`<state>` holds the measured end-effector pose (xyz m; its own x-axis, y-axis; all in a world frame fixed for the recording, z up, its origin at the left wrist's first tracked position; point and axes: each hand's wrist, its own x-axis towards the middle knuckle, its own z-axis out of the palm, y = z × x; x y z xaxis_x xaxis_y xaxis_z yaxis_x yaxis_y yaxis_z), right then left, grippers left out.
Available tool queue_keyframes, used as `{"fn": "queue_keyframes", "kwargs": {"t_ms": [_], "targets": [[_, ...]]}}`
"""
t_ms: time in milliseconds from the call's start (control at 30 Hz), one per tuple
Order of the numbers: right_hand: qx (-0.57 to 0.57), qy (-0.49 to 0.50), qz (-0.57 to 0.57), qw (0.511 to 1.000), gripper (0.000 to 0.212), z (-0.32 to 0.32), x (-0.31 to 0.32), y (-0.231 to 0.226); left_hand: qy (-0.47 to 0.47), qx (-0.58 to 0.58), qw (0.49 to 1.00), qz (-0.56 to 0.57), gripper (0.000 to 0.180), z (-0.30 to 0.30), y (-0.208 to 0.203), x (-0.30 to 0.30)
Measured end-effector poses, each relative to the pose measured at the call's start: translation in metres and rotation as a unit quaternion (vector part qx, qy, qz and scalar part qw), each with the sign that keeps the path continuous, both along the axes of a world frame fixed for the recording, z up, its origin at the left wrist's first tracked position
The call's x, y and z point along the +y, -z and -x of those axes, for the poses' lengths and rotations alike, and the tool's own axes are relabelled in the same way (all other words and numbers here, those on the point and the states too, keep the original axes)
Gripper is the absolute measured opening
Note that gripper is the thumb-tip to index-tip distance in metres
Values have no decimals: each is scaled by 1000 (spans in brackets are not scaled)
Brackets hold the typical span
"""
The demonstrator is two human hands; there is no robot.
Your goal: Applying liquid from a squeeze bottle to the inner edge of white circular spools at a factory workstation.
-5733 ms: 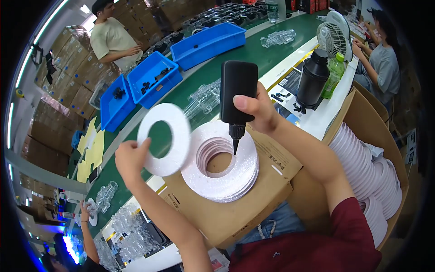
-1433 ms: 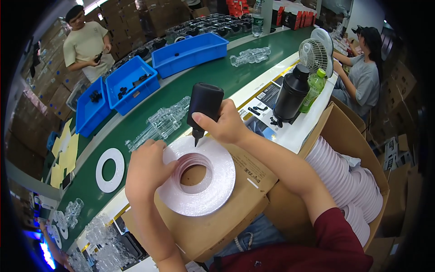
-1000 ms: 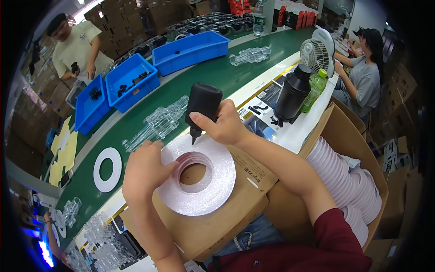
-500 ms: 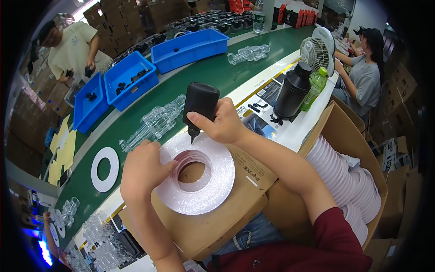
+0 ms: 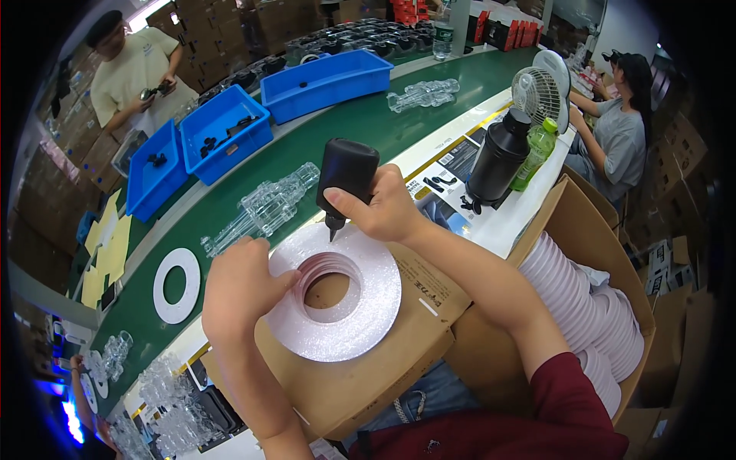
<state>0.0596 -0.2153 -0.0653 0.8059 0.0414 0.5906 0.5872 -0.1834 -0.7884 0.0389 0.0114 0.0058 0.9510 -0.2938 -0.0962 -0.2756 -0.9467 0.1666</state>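
Note:
A stack of white glittery flat rings lies on a brown cardboard box in front of me. My left hand grips the stack at its left side, its thumb at the edge of the central hole and its fingers around the outer rim. In my right hand is a black squeeze bottle, held upside down. Its thin nozzle points down at the far part of the top ring; whether the tip touches is hard to tell.
On the green conveyor belt sit a single white ring and clear plastic parts. Blue trays line its far side. At right stand a black bottle, a green drink bottle, a fan and a carton of rings.
The squeeze bottle's nozzle has shifted slightly to the right in the picture, as has most of the scene. A co-worker across the belt has brought both hands together around dark parts.

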Motion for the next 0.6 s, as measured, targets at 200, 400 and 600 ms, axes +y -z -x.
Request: {"fn": "queue_keyframes", "kwargs": {"t_ms": [200,400,600], "targets": [[-17,-6,-5,1000,18,0,1,0,-13,-3,1000,-9,55,3,-3,1],[-18,-8,1,1000,18,1,0,0,-6,-29,1000,-11,51,6,-2,2],[-18,-22,-5,1000,17,1,0,-3,-20,-58,997,-50,42,8,2,0]]}}
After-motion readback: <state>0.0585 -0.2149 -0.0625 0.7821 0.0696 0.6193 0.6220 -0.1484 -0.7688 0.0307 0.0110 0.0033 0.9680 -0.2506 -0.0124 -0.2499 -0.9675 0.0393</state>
